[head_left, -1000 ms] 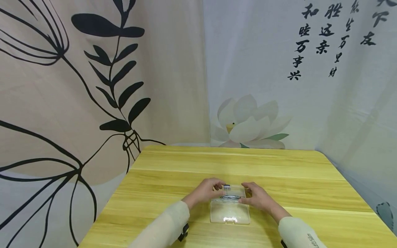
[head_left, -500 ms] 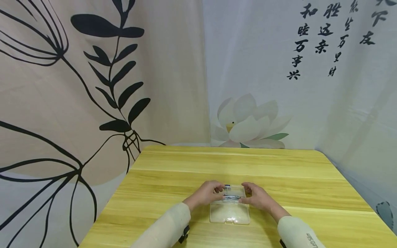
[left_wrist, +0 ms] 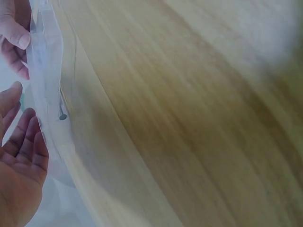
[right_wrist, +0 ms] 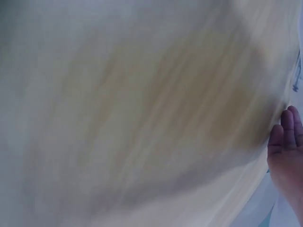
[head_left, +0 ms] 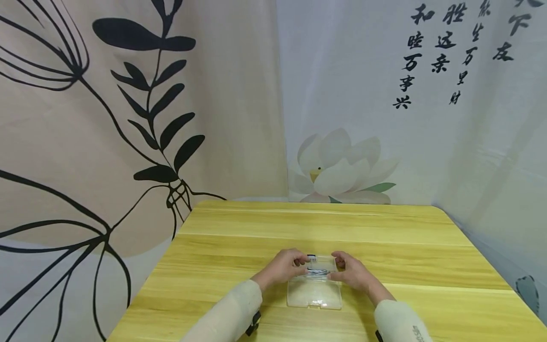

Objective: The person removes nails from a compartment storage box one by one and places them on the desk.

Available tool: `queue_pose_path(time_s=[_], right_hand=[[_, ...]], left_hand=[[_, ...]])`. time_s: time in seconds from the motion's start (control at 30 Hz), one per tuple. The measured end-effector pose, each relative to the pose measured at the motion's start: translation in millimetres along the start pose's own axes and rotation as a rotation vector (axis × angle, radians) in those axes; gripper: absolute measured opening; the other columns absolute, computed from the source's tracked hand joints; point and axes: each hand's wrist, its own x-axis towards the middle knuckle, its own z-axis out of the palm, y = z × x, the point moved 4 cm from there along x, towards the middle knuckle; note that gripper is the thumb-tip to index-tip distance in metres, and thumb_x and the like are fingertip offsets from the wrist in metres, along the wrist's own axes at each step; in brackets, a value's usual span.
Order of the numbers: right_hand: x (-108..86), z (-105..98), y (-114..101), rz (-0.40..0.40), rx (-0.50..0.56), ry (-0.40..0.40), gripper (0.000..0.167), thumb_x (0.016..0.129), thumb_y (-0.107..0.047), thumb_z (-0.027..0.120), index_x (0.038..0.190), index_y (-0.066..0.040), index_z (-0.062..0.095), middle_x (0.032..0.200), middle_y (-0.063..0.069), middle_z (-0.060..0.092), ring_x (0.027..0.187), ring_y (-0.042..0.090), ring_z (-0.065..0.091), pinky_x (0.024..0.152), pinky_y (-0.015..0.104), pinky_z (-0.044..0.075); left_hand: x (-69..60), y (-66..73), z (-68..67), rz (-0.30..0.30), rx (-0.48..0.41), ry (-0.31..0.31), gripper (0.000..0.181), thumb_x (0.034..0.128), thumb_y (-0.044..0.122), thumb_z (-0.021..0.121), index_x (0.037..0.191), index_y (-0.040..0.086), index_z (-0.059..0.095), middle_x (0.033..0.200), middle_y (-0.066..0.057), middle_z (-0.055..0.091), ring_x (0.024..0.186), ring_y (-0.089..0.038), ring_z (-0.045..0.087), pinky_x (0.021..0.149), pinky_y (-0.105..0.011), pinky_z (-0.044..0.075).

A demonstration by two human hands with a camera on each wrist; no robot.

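A clear plastic box (head_left: 314,298) lies on the table with its lid folded toward me. Thin metal nails (head_left: 317,272) lie across its base, and a small dark-blue item (head_left: 311,258) is at the far left corner. My left hand (head_left: 282,266) is at the box's left side, its fingers loosely bent and near the wall. At the right end, my right hand (head_left: 352,270) holds the box with the thumb at the near corner and fingers at the far one. The left wrist view shows a nail head (left_wrist: 62,117) through the wall. Some fingertip contact is hidden.
The yellow wood-grain table (head_left: 239,228) surrounds the box. Behind it hangs a cloth backdrop (head_left: 239,118) with plant prints, a lotus and black characters. Dark straps (head_left: 253,324) show at the sleeve ends.
My left hand has shifted slightly down from the box's far corner. The right hand stays at its end. The head view drifts slightly; the box and nails look otherwise unchanged.
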Motion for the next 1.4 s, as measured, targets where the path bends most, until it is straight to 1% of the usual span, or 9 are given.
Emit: queue_pose_path(time_s=[0.13,0.27,0.5,0.73,1.1,1.27,1.4], right_hand=[[-1.6,1.0,1.6,0.008,0.029,0.004,0.072,0.081,-0.020,0.083,0.141,0.001,0.049,0.128,0.016,0.056,0.118,0.034,0.052,0.101,0.056,0.039],[-2.8,2.8,1.5,0.013,0.050,0.009,0.072,0.082,-0.020,0.083,0.141,0.001,0.048,0.128,0.016,0.055,0.116,0.033,0.052,0.100,0.056,0.040],[-4.4,3.7,0.8,0.028,0.057,0.005,0.072,0.083,-0.020,0.081,0.143,0.000,0.047,0.128,0.015,0.055,0.117,0.032,0.051,0.100,0.055,0.039],[-5.0,3.4,1.5,0.025,0.055,0.001,0.072,0.084,-0.021,0.081,0.144,-0.001,0.046,0.130,0.016,0.054,0.118,0.034,0.051,0.101,0.056,0.038],[-6.0,4.5,4.1,0.028,0.094,0.010,0.071,0.084,-0.020,0.080,0.144,-0.001,0.047,0.129,0.015,0.055,0.116,0.032,0.052,0.100,0.054,0.040],[-5.7,4.5,4.4,0.028,0.083,0.011,0.071,0.084,-0.021,0.080,0.144,-0.001,0.047,0.130,0.016,0.055,0.117,0.032,0.052,0.101,0.055,0.039],[-5.5,4.3,3.5,0.023,0.073,0.009,0.071,0.084,-0.021,0.080,0.144,-0.001,0.047,0.131,0.016,0.054,0.117,0.033,0.051,0.101,0.056,0.039]], left_hand=[[0.5,0.9,-0.5,-0.005,-0.014,0.006,0.025,0.0895,0.012,0.075,0.113,0.004,0.072,0.099,-0.002,0.067,0.086,-0.006,0.056,0.077,-0.024,0.049],[1.5,0.4,-0.6,-0.004,-0.011,0.014,0.023,0.0892,0.010,0.075,0.111,0.004,0.073,0.100,-0.005,0.068,0.085,-0.006,0.056,0.077,-0.025,0.049],[3.1,-2.4,1.4,-0.014,0.005,0.016,0.022,0.0895,0.012,0.075,0.111,0.006,0.074,0.099,-0.001,0.067,0.085,-0.005,0.056,0.077,-0.024,0.049],[3.4,-1.0,1.6,-0.009,0.018,0.029,0.021,0.0895,0.012,0.075,0.110,0.006,0.074,0.097,0.002,0.066,0.084,-0.005,0.056,0.075,-0.023,0.049],[2.5,-1.5,2.7,-0.017,0.006,0.029,0.020,0.0890,0.011,0.075,0.109,0.008,0.075,0.094,0.007,0.064,0.084,-0.004,0.055,0.074,-0.022,0.049],[2.7,-1.7,3.3,-0.022,0.030,0.041,0.018,0.0889,0.015,0.076,0.107,0.011,0.076,0.093,0.011,0.062,0.085,-0.005,0.054,0.075,-0.023,0.048],[2.3,-2.1,2.5,-0.034,0.055,0.059,0.017,0.0888,0.019,0.077,0.105,0.014,0.077,0.094,0.010,0.059,0.088,-0.007,0.053,0.076,-0.025,0.047]])
